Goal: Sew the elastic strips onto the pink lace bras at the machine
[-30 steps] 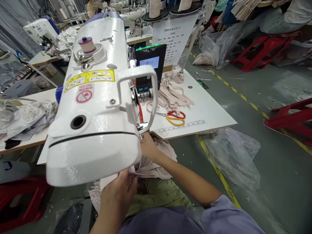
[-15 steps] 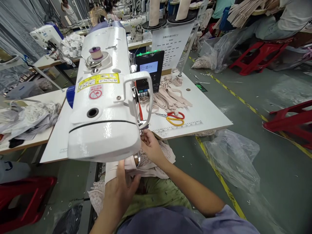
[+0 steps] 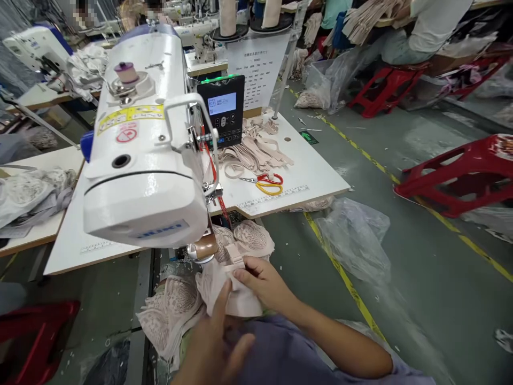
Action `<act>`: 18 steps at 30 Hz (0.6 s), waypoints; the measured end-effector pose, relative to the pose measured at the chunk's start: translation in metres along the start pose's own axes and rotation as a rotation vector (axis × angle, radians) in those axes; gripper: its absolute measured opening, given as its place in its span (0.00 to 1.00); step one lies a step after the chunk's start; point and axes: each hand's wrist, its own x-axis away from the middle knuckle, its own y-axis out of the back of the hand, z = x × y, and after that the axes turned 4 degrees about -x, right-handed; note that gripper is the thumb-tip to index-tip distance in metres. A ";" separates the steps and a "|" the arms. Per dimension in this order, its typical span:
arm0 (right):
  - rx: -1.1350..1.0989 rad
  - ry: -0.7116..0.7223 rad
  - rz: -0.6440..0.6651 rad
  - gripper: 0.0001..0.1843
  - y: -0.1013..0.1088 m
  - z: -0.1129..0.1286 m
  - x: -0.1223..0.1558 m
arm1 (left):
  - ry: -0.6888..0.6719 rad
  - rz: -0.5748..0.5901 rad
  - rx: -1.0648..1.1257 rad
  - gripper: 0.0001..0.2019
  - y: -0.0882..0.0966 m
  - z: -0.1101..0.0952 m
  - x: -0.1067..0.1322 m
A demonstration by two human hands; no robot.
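A white sewing machine (image 3: 144, 155) fills the left middle of the head view, its head overhanging my lap. Below it lies a pale pink lace garment (image 3: 224, 272). My right hand (image 3: 262, 283) pinches a folded edge of that garment, fingers closed on the cloth. My left hand (image 3: 216, 342) rests low in the frame with its thumb up against the same cloth and fingers partly spread; whether it grips is unclear. Both hands sit just under the machine's needle end.
Red-and-yellow scissors (image 3: 267, 183) and a heap of beige straps (image 3: 252, 149) lie on the white table (image 3: 316, 176). A control panel (image 3: 222, 109) stands behind. A clear plastic bag (image 3: 352, 235) lies on the floor, red stools (image 3: 460, 174) to the right. A seated person (image 3: 417, 24) works at far right.
Both hands have drawn back from under the machine head toward my lap, bringing the lace garment with them. The camera view has shifted right and down.
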 end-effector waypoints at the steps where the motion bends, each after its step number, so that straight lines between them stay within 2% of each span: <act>1: 0.001 -0.016 0.030 0.22 0.002 0.002 0.001 | -0.020 -0.030 0.058 0.28 0.010 0.001 0.000; 3: -0.015 -0.064 0.126 0.22 0.004 0.008 0.001 | -0.115 -0.198 0.056 0.17 0.030 0.002 -0.004; 5: -0.041 -0.105 0.281 0.21 0.003 0.017 0.000 | -0.236 -0.294 -0.049 0.16 0.044 0.000 -0.012; 7: 0.032 -0.089 0.469 0.17 0.000 0.027 -0.002 | -0.312 -0.205 -0.167 0.17 0.049 -0.001 -0.023; 8: 0.144 -0.045 0.539 0.14 -0.002 0.031 -0.003 | -0.294 -0.126 -0.217 0.15 0.047 0.001 -0.028; 9: 0.311 0.023 0.569 0.12 -0.003 0.032 -0.005 | -0.222 -0.056 -0.238 0.14 0.044 0.004 -0.033; 11: 0.732 0.186 0.498 0.11 -0.007 0.027 -0.008 | 0.049 0.040 -0.095 0.19 0.035 0.015 -0.041; 13: 1.091 0.338 0.343 0.11 -0.010 0.014 -0.012 | 0.320 0.151 0.304 0.22 0.025 0.031 -0.046; 14: 1.205 0.399 0.285 0.10 -0.011 0.006 -0.014 | 0.400 0.211 0.525 0.23 0.021 0.039 -0.048; 16: 1.303 0.494 0.234 0.11 -0.012 -0.008 -0.017 | 0.453 0.299 0.854 0.23 0.013 0.052 -0.050; 18: 1.258 0.575 0.207 0.11 -0.011 -0.015 -0.019 | 0.462 0.294 0.978 0.22 0.008 0.060 -0.048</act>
